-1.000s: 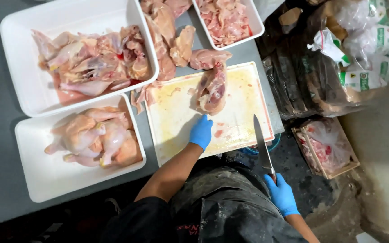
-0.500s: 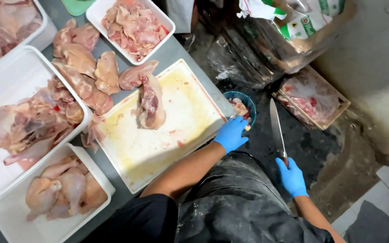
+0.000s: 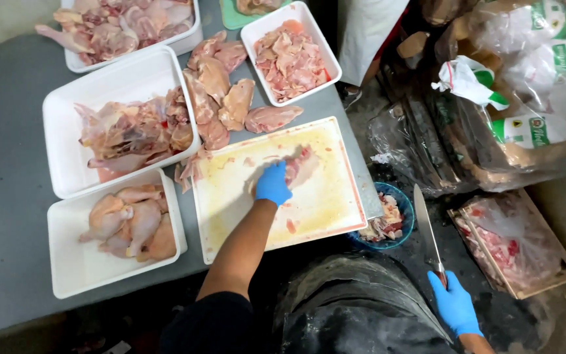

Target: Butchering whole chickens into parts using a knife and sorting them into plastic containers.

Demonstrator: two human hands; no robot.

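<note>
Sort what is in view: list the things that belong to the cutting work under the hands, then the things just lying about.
In use:
left hand on a chicken piece
cutting board
right hand holding a knife
blue bowl of scraps
white trays of chicken

Lying about:
plastic bags
wooden crate

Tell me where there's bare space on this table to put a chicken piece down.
The near half of the cutting board beside the left hand is bare. The grey table left of the white trays is open. It's crowded between the trays and the board, where loose chicken pieces lie. The right hand holds the knife off the table.
</note>
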